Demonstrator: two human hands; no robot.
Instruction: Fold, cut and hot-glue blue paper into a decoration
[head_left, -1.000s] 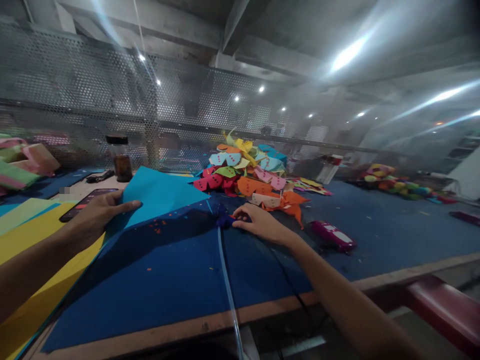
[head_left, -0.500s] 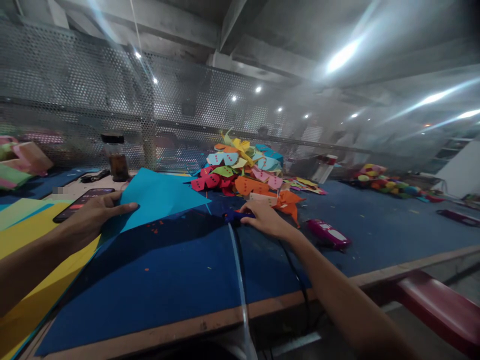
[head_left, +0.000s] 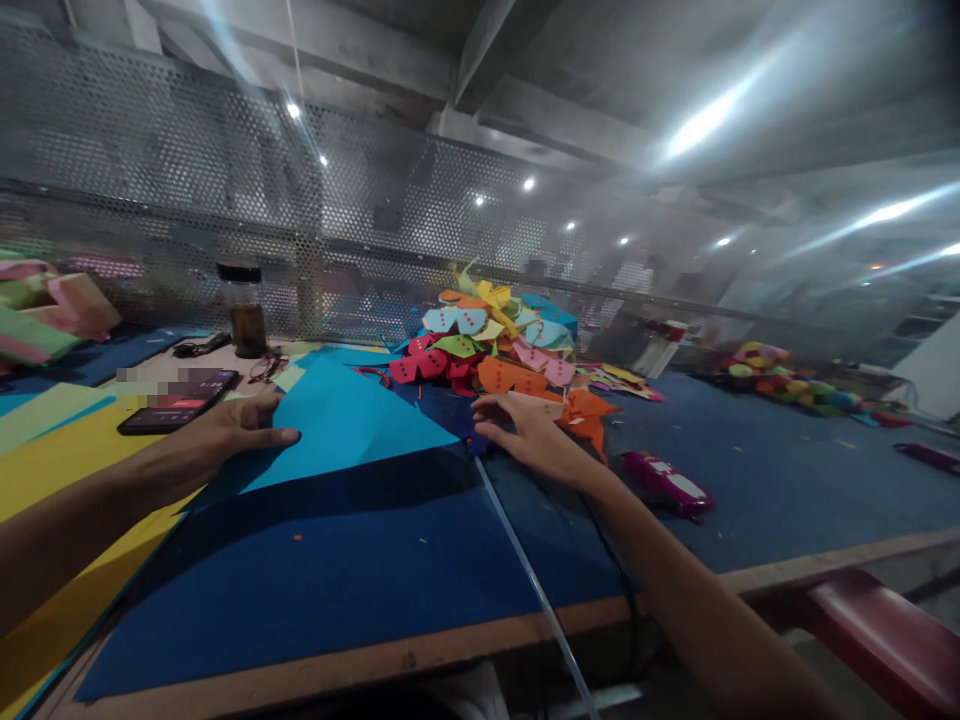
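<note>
My left hand [head_left: 244, 435] pinches the left edge of a blue paper sheet [head_left: 345, 425], thumb on top. The sheet's pointed right corner reaches a small dark blue tool [head_left: 475, 443], which has a clear tube [head_left: 529, 572] running down over the table's front edge. Just right of that tool is my right hand [head_left: 525, 435], its thumb and fingers apart with nothing visible between them. Beyond my hands, a pile of cut paper shapes [head_left: 487, 345] in many colours rises, with orange ones [head_left: 592, 415] close behind my right hand.
Yellow paper [head_left: 67, 490] and a phone [head_left: 180, 402] lie at the left, near a jar [head_left: 247, 318]. A purple case [head_left: 667, 483] rests right of my right arm. Perforated metal panels [head_left: 360, 200] stand behind. A red stool [head_left: 877, 630] is at the lower right.
The blue sheet has moved right, its corner now at the dark blue tool. My right hand has let go of that tool and opened. The clear tube now slants further right.
</note>
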